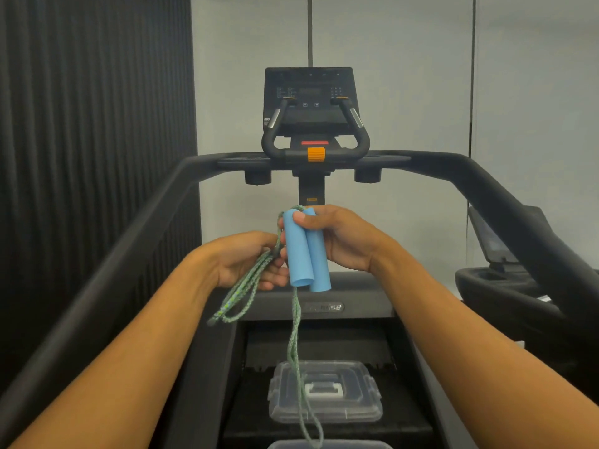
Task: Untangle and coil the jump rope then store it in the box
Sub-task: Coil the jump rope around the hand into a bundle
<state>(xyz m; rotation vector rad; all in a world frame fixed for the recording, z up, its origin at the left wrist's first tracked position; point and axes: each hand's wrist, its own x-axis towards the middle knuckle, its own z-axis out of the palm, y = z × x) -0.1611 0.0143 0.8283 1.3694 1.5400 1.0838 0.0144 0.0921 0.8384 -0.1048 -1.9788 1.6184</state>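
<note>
My right hand (343, 238) grips the two blue foam handles (306, 254) of the jump rope side by side, upright, at chest height. My left hand (249, 257) is closed on a bunch of the green braided rope (246, 293) just left of the handles; short loops hang from it. A long loop of the rope (296, 351) dangles from the handles down over the clear plastic lid (350, 396) with a white latch, lying on the treadmill belt. The rim of the clear box (324, 444) peeks in at the bottom edge.
I stand on a black treadmill; its console (309, 102) is straight ahead, and side rails (129, 241) run along both sides. A second machine (505, 277) stands to the right. A dark slatted wall fills the left.
</note>
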